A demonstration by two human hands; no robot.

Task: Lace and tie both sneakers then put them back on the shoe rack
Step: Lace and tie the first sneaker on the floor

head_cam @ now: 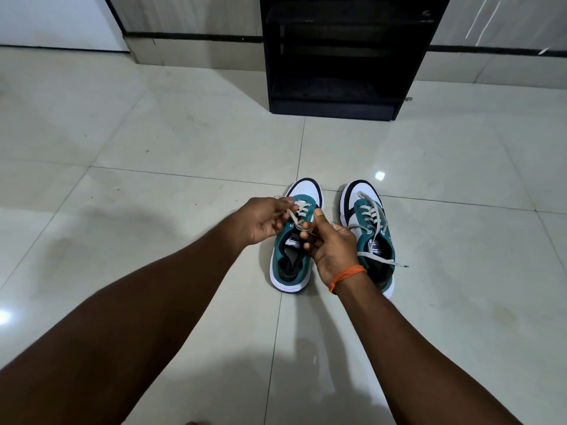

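Observation:
Two teal, white and navy sneakers stand side by side on the floor, toes pointing away. Over the left sneaker my left hand pinches one end of its grey lace, pulled out to the left. My right hand, with an orange thread on the wrist, grips the other end just above the tongue. The right sneaker is partly laced, and its loose lace ends trail across its opening. The black shoe rack stands beyond them with its shelves bare.
Glossy pale floor tiles spread in every direction around the shoes. A wall with a dark skirting strip runs behind the rack. A white panel fills the top left corner.

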